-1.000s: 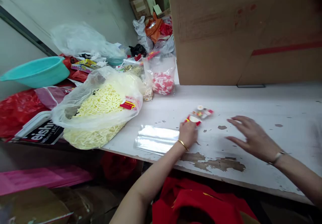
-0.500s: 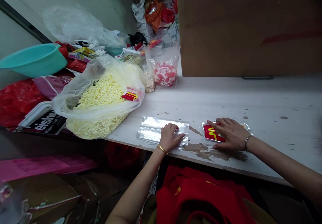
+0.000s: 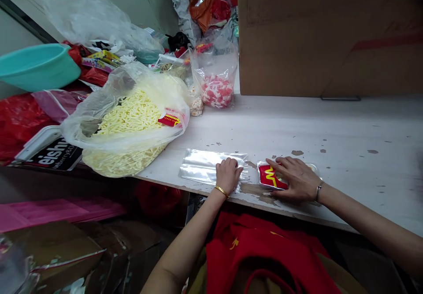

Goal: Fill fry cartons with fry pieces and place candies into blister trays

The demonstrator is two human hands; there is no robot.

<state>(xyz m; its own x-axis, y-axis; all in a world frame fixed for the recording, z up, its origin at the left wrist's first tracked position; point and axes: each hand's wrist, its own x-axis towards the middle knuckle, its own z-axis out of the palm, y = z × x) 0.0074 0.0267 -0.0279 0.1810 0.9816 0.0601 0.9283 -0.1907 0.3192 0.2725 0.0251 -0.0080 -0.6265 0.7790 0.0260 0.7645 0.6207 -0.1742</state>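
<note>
Several clear plastic bags (image 3: 198, 166), flat and shiny, lie near the table's front edge. My left hand (image 3: 228, 174), with a gold bracelet at the wrist, has its fingers curled and closed at the right end of these bags. To the right lies a small clear packet (image 3: 269, 176) with a red and yellow label. Over it rests my right hand (image 3: 299, 179), fingers stretched out and thumb apart on the near side. The palm hides most of the packet and its contents.
An open plastic bag of pale yellow sticks (image 3: 132, 117) stands at left, beside a turquoise basin (image 3: 36, 67). Behind are a bag of pink and white pieces (image 3: 216, 91) and a large cardboard box (image 3: 324, 38). A red cloth (image 3: 257, 245) hangs below the edge.
My left hand has slid slightly right along the clear bags, its fingers more tightly curled. My right hand stays on the packet. The whole view has shifted a little.
</note>
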